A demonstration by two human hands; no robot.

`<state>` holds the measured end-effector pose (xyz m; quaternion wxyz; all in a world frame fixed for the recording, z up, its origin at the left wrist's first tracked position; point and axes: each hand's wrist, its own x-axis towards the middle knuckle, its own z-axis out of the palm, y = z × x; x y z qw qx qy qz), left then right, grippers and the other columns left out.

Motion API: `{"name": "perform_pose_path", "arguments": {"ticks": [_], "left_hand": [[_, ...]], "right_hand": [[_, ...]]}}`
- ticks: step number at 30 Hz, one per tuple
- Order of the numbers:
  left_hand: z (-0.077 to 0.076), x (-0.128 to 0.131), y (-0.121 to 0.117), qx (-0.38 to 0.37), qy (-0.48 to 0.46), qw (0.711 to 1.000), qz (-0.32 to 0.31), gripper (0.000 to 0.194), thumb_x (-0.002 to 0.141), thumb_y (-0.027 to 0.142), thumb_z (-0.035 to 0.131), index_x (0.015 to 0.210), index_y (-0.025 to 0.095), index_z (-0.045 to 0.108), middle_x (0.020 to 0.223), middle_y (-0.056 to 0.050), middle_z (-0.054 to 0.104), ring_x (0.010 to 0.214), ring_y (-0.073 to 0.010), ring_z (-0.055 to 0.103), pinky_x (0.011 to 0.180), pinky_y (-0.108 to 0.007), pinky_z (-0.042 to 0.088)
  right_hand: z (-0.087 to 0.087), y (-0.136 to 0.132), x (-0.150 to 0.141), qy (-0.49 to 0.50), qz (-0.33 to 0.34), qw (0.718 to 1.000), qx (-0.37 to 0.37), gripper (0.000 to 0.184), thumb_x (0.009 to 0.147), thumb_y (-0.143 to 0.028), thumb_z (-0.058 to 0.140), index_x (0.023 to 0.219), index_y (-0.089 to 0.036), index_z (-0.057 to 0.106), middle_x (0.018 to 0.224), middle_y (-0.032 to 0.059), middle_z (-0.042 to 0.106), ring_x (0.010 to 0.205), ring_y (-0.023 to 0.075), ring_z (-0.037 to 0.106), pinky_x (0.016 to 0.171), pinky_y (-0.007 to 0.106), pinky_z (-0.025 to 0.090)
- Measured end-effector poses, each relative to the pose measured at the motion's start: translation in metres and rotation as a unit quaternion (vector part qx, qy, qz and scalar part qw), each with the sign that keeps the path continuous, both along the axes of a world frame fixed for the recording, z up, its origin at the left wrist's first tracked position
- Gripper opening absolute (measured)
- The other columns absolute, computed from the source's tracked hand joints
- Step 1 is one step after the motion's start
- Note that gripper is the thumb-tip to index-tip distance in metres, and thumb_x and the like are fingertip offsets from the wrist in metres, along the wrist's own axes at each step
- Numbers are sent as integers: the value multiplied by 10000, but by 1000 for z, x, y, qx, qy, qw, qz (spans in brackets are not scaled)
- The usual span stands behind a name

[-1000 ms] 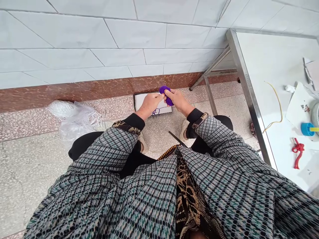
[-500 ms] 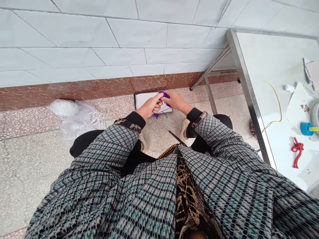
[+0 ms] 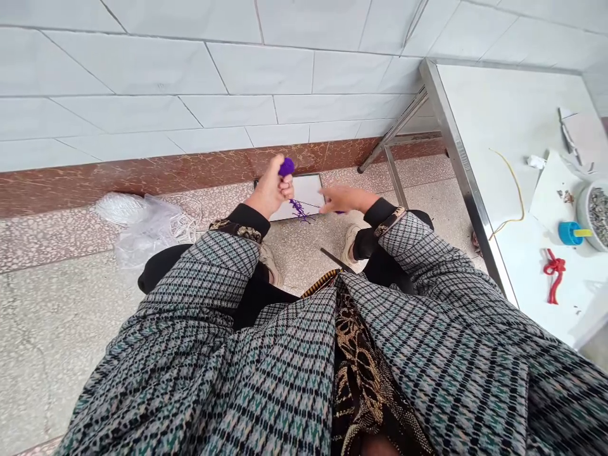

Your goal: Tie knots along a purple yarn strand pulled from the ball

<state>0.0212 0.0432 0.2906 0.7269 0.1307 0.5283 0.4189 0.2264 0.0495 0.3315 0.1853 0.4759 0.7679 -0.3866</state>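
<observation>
My left hand [image 3: 272, 188] is closed around a small purple yarn ball [image 3: 286, 166], which pokes out above my fingers. A strand of purple yarn [image 3: 299, 209] hangs from that hand, over a white board [image 3: 308, 190] on the floor by the wall. My right hand [image 3: 342, 199] is lower and to the right, fingers pointing left toward the yarn strand; a bit of purple shows under it. That hand is blurred.
A clear plastic bag with white cord [image 3: 142, 221] lies on the floor at left. A steel table [image 3: 456, 158] at right carries a yellow cord [image 3: 515, 190], red ribbon [image 3: 553, 272], a blue spool [image 3: 567, 233] and a bowl [image 3: 593, 215]. The tiled wall is straight ahead.
My hands have separated. The left hand lifted the purple yarn ball up and left; the right hand let go of it and dropped to the right.
</observation>
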Motion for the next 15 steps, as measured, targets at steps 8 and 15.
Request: {"name": "perform_pose_path", "arguments": {"ticks": [8, 15], "left_hand": [[-26, -46, 25, -37, 25, 983, 178, 628, 967, 757, 626, 686, 257, 370, 500, 73, 241, 484, -152, 395, 642, -321, 520], [-80, -31, -1, -149, -27, 975, 162, 550, 1046, 686, 474, 742, 246, 344, 473, 104, 210, 397, -131, 320, 570, -289, 458]], "right_hand": [[87, -7, 103, 292, 27, 927, -234, 562, 1023, -628, 769, 875, -89, 717, 752, 35, 663, 667, 83, 589, 613, 175, 481], [172, -19, 117, 599, -160, 784, 21, 721, 889, -600, 905, 668, -124, 410, 1121, 11, 762, 697, -2, 603, 529, 77, 423]]}}
